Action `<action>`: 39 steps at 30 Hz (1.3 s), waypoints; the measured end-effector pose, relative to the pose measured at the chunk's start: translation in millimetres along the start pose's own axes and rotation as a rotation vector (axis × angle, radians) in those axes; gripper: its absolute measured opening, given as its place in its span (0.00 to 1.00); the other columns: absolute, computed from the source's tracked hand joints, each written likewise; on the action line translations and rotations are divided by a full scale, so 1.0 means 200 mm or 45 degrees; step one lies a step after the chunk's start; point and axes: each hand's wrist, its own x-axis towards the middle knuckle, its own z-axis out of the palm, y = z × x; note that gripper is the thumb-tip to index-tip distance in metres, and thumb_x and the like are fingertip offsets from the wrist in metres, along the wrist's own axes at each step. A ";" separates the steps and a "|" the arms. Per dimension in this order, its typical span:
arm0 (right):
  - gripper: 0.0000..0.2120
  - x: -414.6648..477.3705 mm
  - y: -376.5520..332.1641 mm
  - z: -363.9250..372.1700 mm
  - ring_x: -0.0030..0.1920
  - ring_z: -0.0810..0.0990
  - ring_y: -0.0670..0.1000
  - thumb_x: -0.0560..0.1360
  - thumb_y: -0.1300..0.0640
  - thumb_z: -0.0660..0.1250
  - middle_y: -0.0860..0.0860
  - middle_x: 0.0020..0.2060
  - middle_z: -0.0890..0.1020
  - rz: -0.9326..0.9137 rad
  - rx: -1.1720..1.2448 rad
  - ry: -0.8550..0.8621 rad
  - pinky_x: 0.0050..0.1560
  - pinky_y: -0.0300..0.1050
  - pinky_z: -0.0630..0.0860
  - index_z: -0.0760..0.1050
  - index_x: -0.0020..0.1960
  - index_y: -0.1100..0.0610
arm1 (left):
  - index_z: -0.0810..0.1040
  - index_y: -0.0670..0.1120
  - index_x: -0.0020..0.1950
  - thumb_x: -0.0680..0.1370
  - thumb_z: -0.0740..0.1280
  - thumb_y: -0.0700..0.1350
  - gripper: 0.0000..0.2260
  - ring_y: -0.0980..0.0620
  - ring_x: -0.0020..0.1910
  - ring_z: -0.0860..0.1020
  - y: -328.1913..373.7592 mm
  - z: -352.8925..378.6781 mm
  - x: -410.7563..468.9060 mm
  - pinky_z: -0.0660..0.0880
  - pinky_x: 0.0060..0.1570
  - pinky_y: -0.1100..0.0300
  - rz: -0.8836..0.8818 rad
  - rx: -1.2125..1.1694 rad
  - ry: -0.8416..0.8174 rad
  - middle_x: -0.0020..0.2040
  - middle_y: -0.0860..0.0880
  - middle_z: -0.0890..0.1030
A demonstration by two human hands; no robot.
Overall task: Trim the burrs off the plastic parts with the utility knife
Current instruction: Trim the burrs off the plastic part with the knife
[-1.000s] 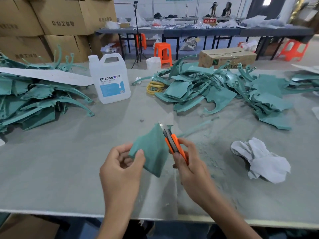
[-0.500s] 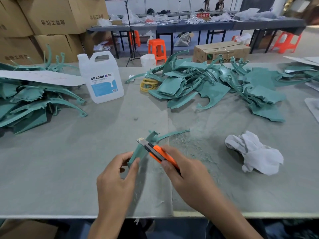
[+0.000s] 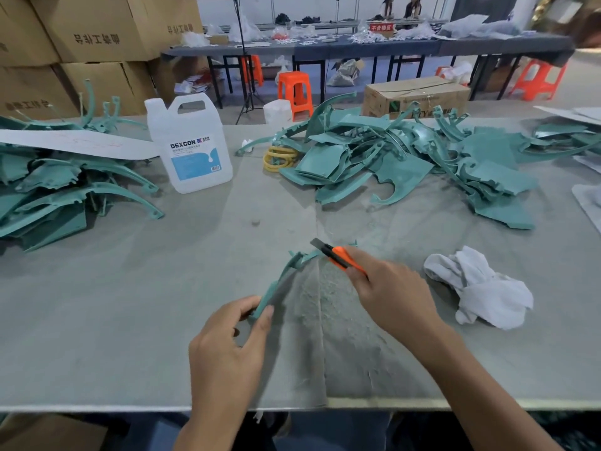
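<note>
Trimming a green part near the worktop's front edge

Left hand (image 3: 227, 346) pinches the part (image 3: 279, 281) at its near end; right hand (image 3: 390, 297) grips the knife (image 3: 338, 257), blade at the far end.

The person's left hand (image 3: 227, 349) and right hand (image 3: 390, 297) are bare, and both forearms (image 3: 471, 379) are uncovered as far as I can see. Below the table edge (image 3: 97, 407), dark blue trousers (image 3: 325, 431) show a little.
</note>
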 end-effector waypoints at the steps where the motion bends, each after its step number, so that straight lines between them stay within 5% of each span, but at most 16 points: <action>1: 0.17 -0.02 0.01 0.00 0.36 0.78 0.52 0.85 0.47 0.55 0.46 0.36 0.78 -0.004 0.061 -0.005 0.40 0.52 0.78 0.64 0.73 0.37 | 0.85 0.54 0.49 0.72 0.77 0.46 0.07 0.65 0.45 0.77 0.00 0.00 -0.01 0.73 0.43 0.67 0.018 0.015 -0.001 0.43 0.62 0.83; 7: 0.21 -0.16 -0.07 -0.01 0.32 0.77 0.47 0.83 0.44 0.59 0.44 0.34 0.80 -0.259 0.411 -0.098 0.32 0.44 0.73 0.61 0.74 0.30 | 0.86 0.53 0.47 0.71 0.78 0.47 0.07 0.65 0.48 0.79 0.01 0.02 -0.04 0.71 0.46 0.73 -0.004 0.028 -0.011 0.45 0.61 0.84; 12: 0.21 -0.22 -0.09 -0.04 0.34 0.77 0.47 0.83 0.44 0.59 0.45 0.36 0.81 -0.298 0.396 -0.192 0.37 0.47 0.77 0.62 0.74 0.29 | 0.87 0.51 0.46 0.70 0.79 0.45 0.07 0.62 0.48 0.80 0.00 0.02 -0.05 0.73 0.47 0.69 0.006 0.006 -0.010 0.46 0.61 0.85; 18: 0.20 -0.23 -0.07 -0.06 0.33 0.78 0.47 0.83 0.44 0.60 0.45 0.38 0.82 -0.290 0.404 -0.206 0.38 0.49 0.78 0.63 0.71 0.27 | 0.87 0.50 0.46 0.70 0.78 0.45 0.07 0.62 0.48 0.81 -0.01 0.02 -0.06 0.74 0.48 0.66 0.017 -0.035 -0.002 0.46 0.61 0.85; 24: 0.21 -0.15 -0.01 -0.02 0.30 0.73 0.44 0.83 0.43 0.58 0.41 0.30 0.75 -0.172 0.222 -0.124 0.34 0.43 0.72 0.60 0.73 0.27 | 0.87 0.52 0.47 0.70 0.77 0.49 0.07 0.60 0.48 0.82 -0.02 0.03 -0.06 0.76 0.47 0.60 0.072 -0.023 -0.002 0.46 0.61 0.85; 28: 0.20 -0.09 0.03 0.01 0.30 0.74 0.44 0.84 0.43 0.58 0.42 0.30 0.75 -0.093 0.194 -0.030 0.31 0.43 0.69 0.61 0.74 0.32 | 0.86 0.53 0.46 0.70 0.80 0.46 0.07 0.63 0.47 0.81 -0.03 0.05 -0.05 0.74 0.46 0.69 0.123 -0.031 0.015 0.45 0.63 0.84; 31: 0.20 -0.10 0.00 0.06 0.30 0.73 0.43 0.83 0.44 0.58 0.39 0.30 0.74 -0.102 0.218 0.034 0.31 0.43 0.69 0.59 0.73 0.32 | 0.81 0.60 0.52 0.73 0.74 0.55 0.08 0.64 0.48 0.79 -0.06 0.05 0.00 0.70 0.48 0.73 0.163 0.036 -0.062 0.48 0.65 0.82; 34: 0.19 -0.09 -0.02 0.08 0.32 0.75 0.43 0.84 0.44 0.58 0.41 0.32 0.76 -0.079 0.283 0.055 0.32 0.41 0.71 0.64 0.73 0.35 | 0.79 0.63 0.60 0.74 0.67 0.62 0.15 0.64 0.54 0.78 -0.12 0.07 0.07 0.74 0.57 0.62 0.036 0.080 -0.278 0.54 0.68 0.80; 39: 0.18 -0.09 -0.02 0.06 0.32 0.78 0.47 0.83 0.44 0.58 0.46 0.34 0.80 -0.094 0.399 0.024 0.37 0.51 0.79 0.65 0.72 0.32 | 0.80 0.61 0.65 0.80 0.69 0.44 0.16 0.66 0.64 0.75 -0.13 0.08 0.15 0.72 0.69 0.53 -0.102 -0.139 -0.384 0.64 0.64 0.80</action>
